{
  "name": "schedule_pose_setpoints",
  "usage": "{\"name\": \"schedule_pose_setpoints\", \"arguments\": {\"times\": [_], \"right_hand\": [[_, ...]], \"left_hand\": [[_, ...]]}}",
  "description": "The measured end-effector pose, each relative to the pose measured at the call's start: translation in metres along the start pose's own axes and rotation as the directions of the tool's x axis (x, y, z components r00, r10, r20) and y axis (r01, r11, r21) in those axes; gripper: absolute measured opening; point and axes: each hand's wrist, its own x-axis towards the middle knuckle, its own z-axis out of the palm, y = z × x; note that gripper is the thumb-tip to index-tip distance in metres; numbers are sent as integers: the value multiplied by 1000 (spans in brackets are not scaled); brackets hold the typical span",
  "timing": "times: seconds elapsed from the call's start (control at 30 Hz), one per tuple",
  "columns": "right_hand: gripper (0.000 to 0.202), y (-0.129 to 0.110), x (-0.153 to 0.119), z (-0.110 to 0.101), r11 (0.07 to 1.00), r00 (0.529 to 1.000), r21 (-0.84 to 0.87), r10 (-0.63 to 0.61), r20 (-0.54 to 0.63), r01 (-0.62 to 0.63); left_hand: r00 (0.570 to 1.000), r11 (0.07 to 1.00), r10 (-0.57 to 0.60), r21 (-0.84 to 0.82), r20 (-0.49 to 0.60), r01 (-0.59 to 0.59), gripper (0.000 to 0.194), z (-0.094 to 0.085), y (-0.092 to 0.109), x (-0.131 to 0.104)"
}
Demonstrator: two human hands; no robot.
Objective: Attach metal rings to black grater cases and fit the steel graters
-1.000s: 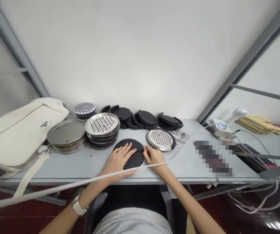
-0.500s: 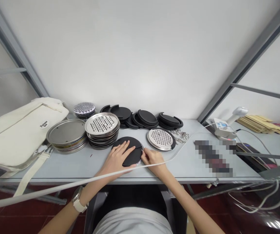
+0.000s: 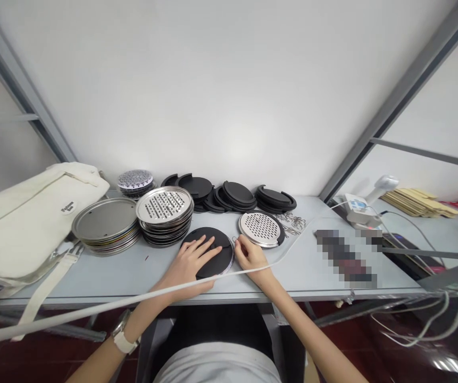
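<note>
My left hand point(image 3: 192, 263) lies flat with spread fingers on a round black plastic disc point(image 3: 221, 261), pressing it to the table. A thin metal rim shows along the disc's right edge. Just off that edge, my right hand point(image 3: 251, 258) pinches a thin bent wire clip point(image 3: 234, 239), whose small loop sticks out past the fingertips. Behind the right hand lies a round metal grater plate point(image 3: 260, 226) set in a black holder. Several loose wire clips point(image 3: 293, 223) are heaped to its right.
Left of my hands stand a stack of grater plates point(image 3: 165, 206) and one of plain metal discs point(image 3: 105, 219). Black round holders point(image 3: 239, 194) line the wall. A cream bag point(image 3: 37, 213) sits far left. A white cable point(image 3: 149, 295) crosses in front of my forearms.
My right hand has drawn slightly away from the black disc's edge, and the wire clip's loop now shows. The left hand stays on the disc. The whole view has shifted slightly.
</note>
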Motion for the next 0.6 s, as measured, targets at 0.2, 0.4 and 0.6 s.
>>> {"name": "schedule_pose_setpoints", "arguments": {"times": [0.2, 0.4, 0.6], "right_hand": [[31, -5, 0, -1, 987, 997, -161, 1, 74, 11], [33, -6, 2, -2, 980, 995, -197, 15, 102, 6], [34, -3, 4, -3, 987, 993, -159, 12, 118, 7]], "left_hand": [[1000, 1000, 23, -9, 19, -23, 60, -6, 2, -1], [999, 999, 37, -20, 4, -37, 65, -6, 3, -2], [1000, 999, 26, -25, -5, -26, 63, -3, 1, -1]]}}
